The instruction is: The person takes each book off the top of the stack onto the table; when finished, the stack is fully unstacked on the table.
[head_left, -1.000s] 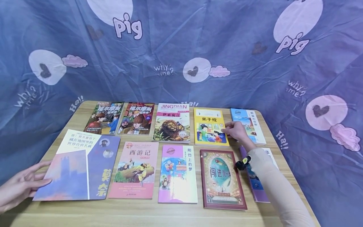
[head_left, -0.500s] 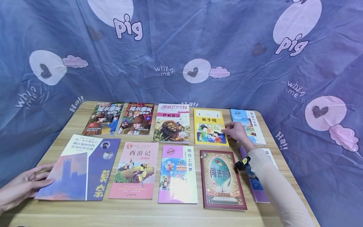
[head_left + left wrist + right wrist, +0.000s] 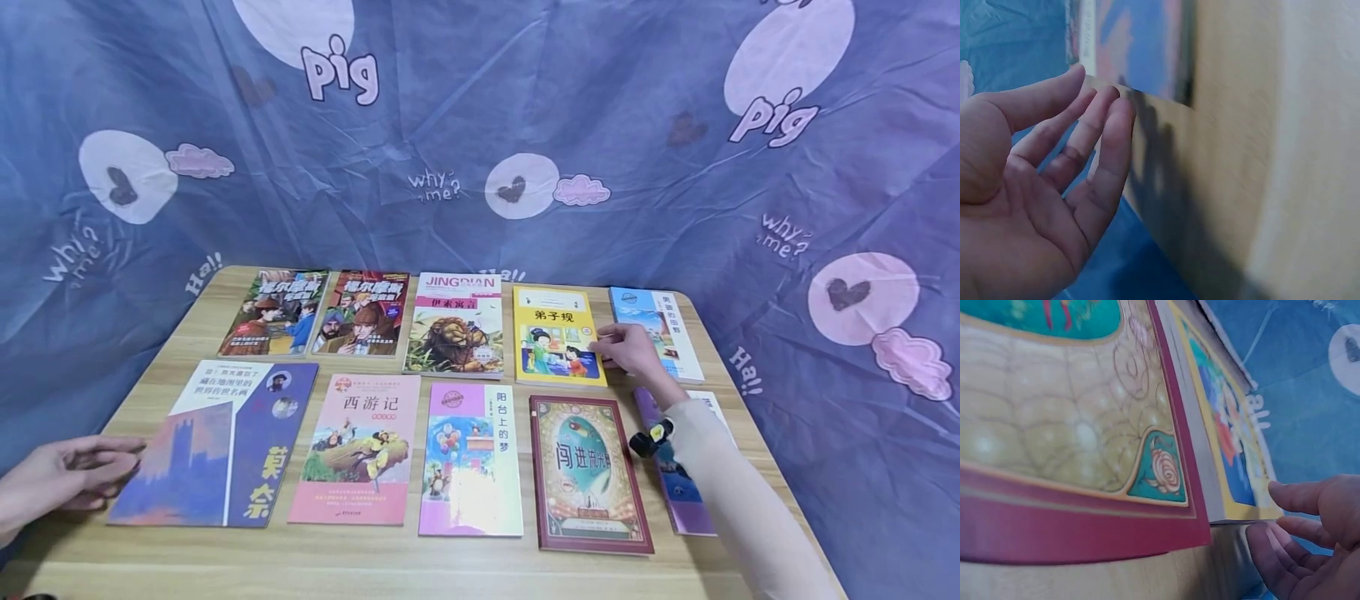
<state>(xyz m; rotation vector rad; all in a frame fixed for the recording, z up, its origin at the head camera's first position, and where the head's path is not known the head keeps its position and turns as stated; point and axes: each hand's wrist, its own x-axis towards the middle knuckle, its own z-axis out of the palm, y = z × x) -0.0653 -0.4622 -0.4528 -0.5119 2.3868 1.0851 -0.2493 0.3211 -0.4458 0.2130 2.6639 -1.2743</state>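
In the head view my left hand (image 3: pixel 71 477) is beside the left edge of a large blue-purple picture book (image 3: pixel 202 467) lying flat. The left wrist view shows its fingers (image 3: pixel 1116 147) loosely bent, with nothing between them and the book a short way beyond the tips. My right hand (image 3: pixel 628 350) is at the right edge of a yellow children's book (image 3: pixel 555 300), which lies flat in the back row. In the right wrist view the thumb and forefinger tips are slightly apart at that edge, near a corner of the yellow book (image 3: pixel 1254 462).
Two rows of books lie on a wooden table (image 3: pixel 315 567). A dark red book (image 3: pixel 592 533) is in front of the yellow one, and a blue-and-white book (image 3: pixel 648 312) behind my right hand. A pink book (image 3: pixel 356 500) is right of the picture book. Blue printed cloth (image 3: pixel 420 100) hangs behind.
The picture book has come down from a raised tilt to lie flat, and my left hand has let go of its edge. My right hand has shifted very slightly right.
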